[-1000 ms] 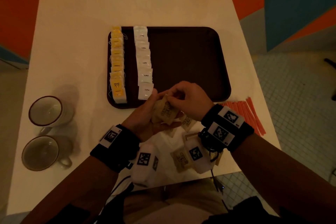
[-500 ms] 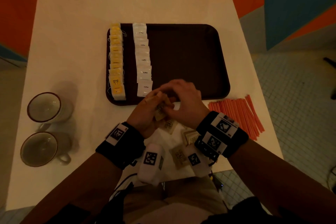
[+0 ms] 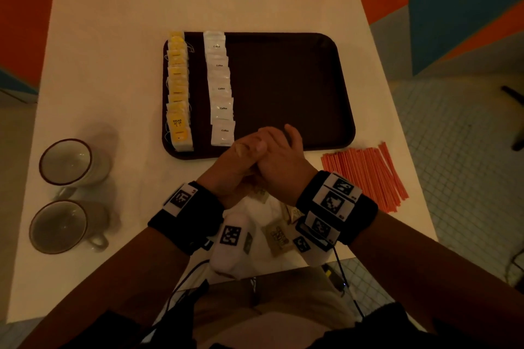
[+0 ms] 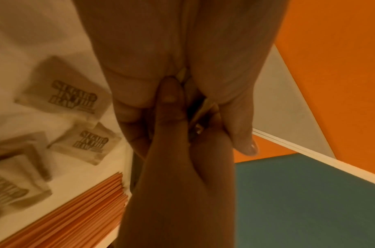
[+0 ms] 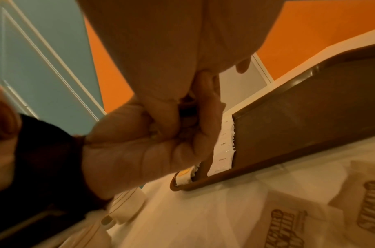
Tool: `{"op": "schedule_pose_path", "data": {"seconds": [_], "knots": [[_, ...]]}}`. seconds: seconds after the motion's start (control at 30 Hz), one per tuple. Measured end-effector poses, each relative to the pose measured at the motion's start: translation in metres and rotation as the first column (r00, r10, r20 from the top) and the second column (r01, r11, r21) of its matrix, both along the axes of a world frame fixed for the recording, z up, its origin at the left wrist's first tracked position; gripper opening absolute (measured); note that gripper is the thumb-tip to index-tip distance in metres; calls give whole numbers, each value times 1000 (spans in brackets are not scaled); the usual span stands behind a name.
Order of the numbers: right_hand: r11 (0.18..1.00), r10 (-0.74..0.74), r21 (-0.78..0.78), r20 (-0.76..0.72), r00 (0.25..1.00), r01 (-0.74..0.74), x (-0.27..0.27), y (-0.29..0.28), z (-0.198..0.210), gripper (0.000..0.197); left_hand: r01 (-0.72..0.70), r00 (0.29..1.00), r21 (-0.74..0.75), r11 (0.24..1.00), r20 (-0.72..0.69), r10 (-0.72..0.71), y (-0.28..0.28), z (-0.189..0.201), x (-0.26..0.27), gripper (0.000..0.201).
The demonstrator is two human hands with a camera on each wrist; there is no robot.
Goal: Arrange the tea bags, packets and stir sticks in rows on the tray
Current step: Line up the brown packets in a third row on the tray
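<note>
A brown tray (image 3: 283, 88) holds a row of yellow tea bags (image 3: 178, 88) along its left side and a row of white coffee packets (image 3: 219, 88) beside it. My left hand (image 3: 241, 157) and right hand (image 3: 276, 147) are pressed together over the tray's near edge. Both grip a small stack of brown sugar packets (image 4: 200, 110), of which only the edges show between the palms. More loose sugar packets (image 3: 279, 236) lie on the table under my wrists. Orange stir sticks (image 3: 365, 176) lie in a bunch to the right of the tray.
Two empty cups (image 3: 68, 161) (image 3: 61, 225) stand at the table's left front. The right two thirds of the tray are bare. The table's front edge is just behind the loose packets, and its right edge is close to the stir sticks.
My hands have closed together over the sugar packets and moved forward to the tray's near edge. The packet that showed between my fingers is now hidden in the head view.
</note>
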State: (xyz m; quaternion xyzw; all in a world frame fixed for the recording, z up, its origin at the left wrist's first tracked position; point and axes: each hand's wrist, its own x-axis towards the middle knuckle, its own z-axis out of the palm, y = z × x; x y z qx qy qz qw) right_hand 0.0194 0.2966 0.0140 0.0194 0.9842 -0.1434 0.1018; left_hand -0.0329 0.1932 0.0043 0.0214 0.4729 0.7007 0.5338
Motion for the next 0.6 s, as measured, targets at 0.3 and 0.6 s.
{"op": "schedule_pose_path", "data": {"seconds": [0.3,0.6], "knots": [[909,-180,-349,169,969,229,44,77,-5,45,260,637,-549,794,-520,-569,-28,-28,12,14],[997,-82,35,445,892,74,83,57,-50,66,181,-62,-848,498,-515,-855,-7,-66,64,61]]}}
